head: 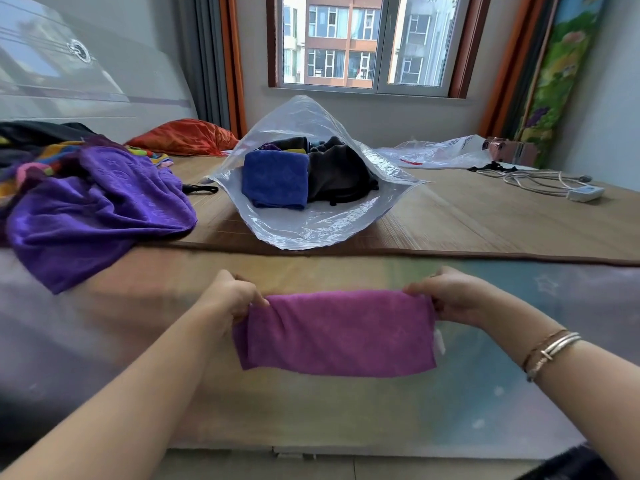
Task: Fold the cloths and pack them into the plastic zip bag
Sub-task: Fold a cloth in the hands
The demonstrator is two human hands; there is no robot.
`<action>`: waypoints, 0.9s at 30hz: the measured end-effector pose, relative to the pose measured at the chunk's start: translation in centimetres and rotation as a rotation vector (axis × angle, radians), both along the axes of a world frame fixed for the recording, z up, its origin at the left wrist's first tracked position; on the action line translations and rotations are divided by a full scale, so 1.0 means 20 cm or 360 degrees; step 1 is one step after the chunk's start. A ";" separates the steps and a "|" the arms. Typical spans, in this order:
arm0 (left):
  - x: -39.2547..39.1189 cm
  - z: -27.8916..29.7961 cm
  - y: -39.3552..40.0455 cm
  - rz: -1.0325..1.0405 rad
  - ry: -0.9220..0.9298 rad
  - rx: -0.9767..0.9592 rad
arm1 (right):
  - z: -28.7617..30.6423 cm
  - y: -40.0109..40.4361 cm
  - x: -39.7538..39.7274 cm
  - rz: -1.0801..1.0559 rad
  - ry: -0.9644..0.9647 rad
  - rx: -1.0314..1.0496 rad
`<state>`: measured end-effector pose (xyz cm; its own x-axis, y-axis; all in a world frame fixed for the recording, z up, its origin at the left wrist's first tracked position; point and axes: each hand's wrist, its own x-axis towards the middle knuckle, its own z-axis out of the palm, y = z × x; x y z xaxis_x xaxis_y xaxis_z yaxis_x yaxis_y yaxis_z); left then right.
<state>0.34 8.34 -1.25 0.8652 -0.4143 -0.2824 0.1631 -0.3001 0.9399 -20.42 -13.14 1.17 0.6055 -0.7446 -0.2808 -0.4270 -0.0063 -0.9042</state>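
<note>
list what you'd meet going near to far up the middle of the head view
magenta cloth held between both hands → mat edge → zip bag mouth → blue cloth inside the bag → window

The zip bag's mouth gapes toward the person, bare mat before it; purple towel crowds its left.

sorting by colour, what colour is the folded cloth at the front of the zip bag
Blue, a deep royal blue cloth, clearest in the head view.
</note>
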 end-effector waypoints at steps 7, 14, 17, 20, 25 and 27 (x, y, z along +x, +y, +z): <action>0.05 0.21 0.12 0.0041 0.0131 -0.0488 | 0.11 -0.05 -0.01 -0.0164 -0.0510 0.0117; 0.04 0.20 0.11 -0.0175 -0.0102 -0.0496 | 0.13 -0.02 0.11 -0.0009 -0.0557 0.0026; 0.02 0.17 0.08 -0.0318 -0.0014 -0.0328 | 0.12 -0.01 0.16 0.0046 -0.0409 -0.0200; 0.04 0.12 0.04 -0.0255 -0.0063 -0.0298 | 0.10 -0.01 0.18 0.0122 -0.0224 -0.0470; 0.09 0.10 0.02 0.0002 -0.0210 -0.0440 | 0.11 -0.05 0.18 0.0105 -0.0224 -0.0522; 0.09 0.11 0.02 -0.0028 -0.0165 -0.0492 | 0.11 -0.07 0.18 0.0078 -0.0233 -0.0538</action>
